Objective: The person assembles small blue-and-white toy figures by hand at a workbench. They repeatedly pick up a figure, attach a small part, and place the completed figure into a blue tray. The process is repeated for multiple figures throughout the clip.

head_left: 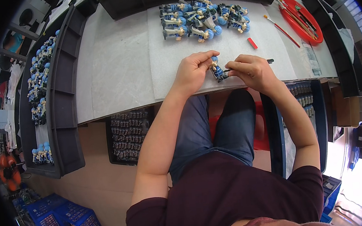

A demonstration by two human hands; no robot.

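Note:
My left hand point(192, 72) is closed on a small figurine point(217, 72) with blue hair and a blue striped outfit, held above the white sheet point(173, 72) near the table's front edge. In my right hand point(252, 70) is a slim dark pen point(270, 61). Its tip points at the figurine's side; whether it touches cannot be made out. A short red cap point(252, 43) lies just beyond my right hand. Farther back, a pile of similar figurines point(203, 18) rests on the sheet, most of them lying down.
On the right sits a red dish point(288, 15) of brushes, with a red-handled brush point(286, 35) beside it. Dark crates edge the table: a left one point(63, 102) with figurines and a back one point(136, 0). Below the tabletop stand more trays of figurines point(127, 137).

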